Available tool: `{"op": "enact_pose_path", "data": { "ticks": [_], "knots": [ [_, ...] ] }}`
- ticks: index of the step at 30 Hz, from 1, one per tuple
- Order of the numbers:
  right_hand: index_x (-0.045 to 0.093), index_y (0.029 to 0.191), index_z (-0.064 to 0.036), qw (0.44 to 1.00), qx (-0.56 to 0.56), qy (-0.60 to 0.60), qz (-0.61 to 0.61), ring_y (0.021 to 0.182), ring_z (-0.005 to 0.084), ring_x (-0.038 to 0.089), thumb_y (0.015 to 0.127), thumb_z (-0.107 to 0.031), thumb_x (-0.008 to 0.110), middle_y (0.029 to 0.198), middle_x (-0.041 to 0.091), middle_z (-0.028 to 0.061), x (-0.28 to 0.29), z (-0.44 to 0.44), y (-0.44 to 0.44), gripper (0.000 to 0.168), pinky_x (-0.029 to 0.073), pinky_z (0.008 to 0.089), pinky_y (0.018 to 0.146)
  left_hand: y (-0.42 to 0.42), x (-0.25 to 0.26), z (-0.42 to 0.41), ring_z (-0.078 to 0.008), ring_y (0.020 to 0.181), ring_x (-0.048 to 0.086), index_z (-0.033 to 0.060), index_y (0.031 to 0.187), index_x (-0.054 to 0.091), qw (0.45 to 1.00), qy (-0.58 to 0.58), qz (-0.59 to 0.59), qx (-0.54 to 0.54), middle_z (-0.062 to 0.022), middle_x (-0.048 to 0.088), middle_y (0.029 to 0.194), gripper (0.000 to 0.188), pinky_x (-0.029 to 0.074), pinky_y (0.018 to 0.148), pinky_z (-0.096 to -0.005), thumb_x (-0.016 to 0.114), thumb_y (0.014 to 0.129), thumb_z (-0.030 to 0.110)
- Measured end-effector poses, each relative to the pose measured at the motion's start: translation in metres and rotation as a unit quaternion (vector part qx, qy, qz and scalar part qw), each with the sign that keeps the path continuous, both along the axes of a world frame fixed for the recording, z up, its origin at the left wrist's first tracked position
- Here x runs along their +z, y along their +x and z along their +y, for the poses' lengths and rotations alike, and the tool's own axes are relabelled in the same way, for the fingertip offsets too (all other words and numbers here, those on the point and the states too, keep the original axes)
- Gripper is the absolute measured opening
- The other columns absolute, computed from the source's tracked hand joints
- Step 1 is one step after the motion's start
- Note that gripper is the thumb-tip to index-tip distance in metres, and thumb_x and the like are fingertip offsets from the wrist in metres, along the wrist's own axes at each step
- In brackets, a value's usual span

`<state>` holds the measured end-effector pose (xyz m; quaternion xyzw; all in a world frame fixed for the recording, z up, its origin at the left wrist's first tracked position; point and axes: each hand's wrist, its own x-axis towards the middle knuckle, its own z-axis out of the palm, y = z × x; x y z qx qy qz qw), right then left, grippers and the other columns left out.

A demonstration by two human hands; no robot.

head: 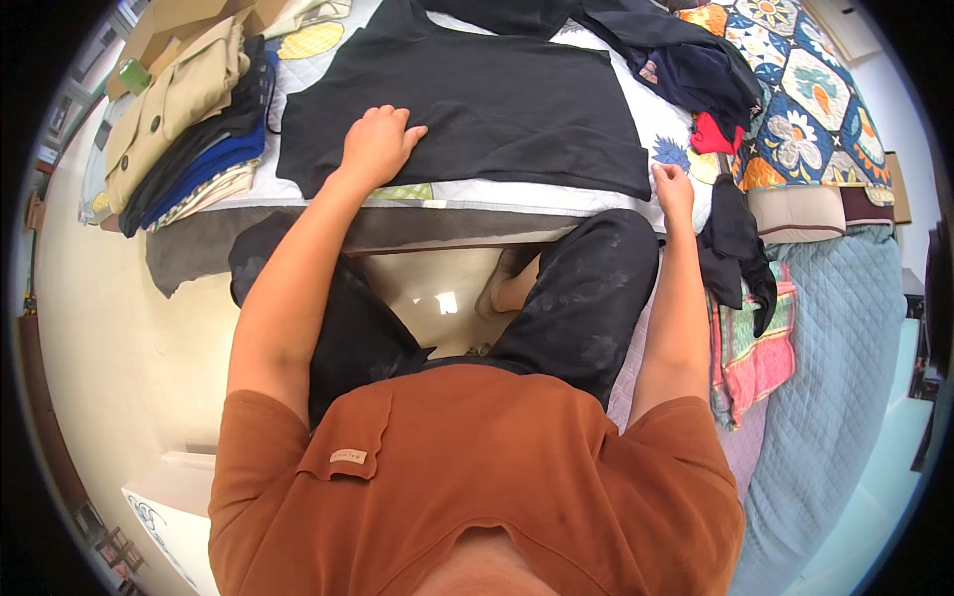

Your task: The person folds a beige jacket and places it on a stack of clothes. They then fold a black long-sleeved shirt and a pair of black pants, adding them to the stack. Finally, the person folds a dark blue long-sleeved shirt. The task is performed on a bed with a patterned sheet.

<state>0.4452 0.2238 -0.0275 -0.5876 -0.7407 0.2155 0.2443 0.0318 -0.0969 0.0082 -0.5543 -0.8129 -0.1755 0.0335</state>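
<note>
A black garment (477, 104) is spread on the white patterned quilt in front of me, its lower part loosely creased. My left hand (383, 146) rests on the garment's lower left part, palm down, with the thumb apart from the bent fingers. Just right of the garment's lower right corner, my right hand (673, 188) is over the white quilt (633, 207), fingers curled in; no cloth shows in it. More dark clothes (671, 59) lie heaped at the upper right, beside a red cloth (714, 134).
Folded clothes, a beige buttoned coat (175, 104) on top, are stacked at left by an open cardboard box (175, 30) and a green can (134, 76). At right are a patterned quilt (809, 104), black cloth (727, 231), a folded checked cloth (756, 365) and a blue quilted cover (827, 320).
</note>
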Motion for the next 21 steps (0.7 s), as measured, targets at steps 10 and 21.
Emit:
{"op": "enact_pose_path", "data": {
  "ticks": [10,21],
  "knots": [
    [0.065,0.101,-0.004,0.991,0.028,0.010,-0.130,0.096,0.0316,0.067,0.082,-0.040,0.071,0.099,0.070,0.0143,0.014,-0.025,-0.030,0.041,0.050,0.0420,0.081,0.007,-0.022,0.026,-0.0376,0.086,0.065,0.0031,0.091,0.061,0.998,0.018,-0.006,0.054,-0.0176,0.067,0.090,0.026,0.051,0.074,-0.0475,0.058,0.093,0.029],
    [0.059,0.095,-0.008,0.989,0.000,0.105,-0.103,0.088,0.0349,0.066,0.086,-0.029,0.068,0.090,0.069,0.0130,0.022,-0.032,-0.017,0.025,0.049,0.0452,0.073,0.008,-0.026,0.025,-0.0387,0.081,0.066,0.0043,0.089,0.058,0.992,0.053,-0.022,0.111,-0.0181,0.068,0.082,0.025,0.050,0.070,-0.0504,0.055,0.095,0.028]
  ]
}}
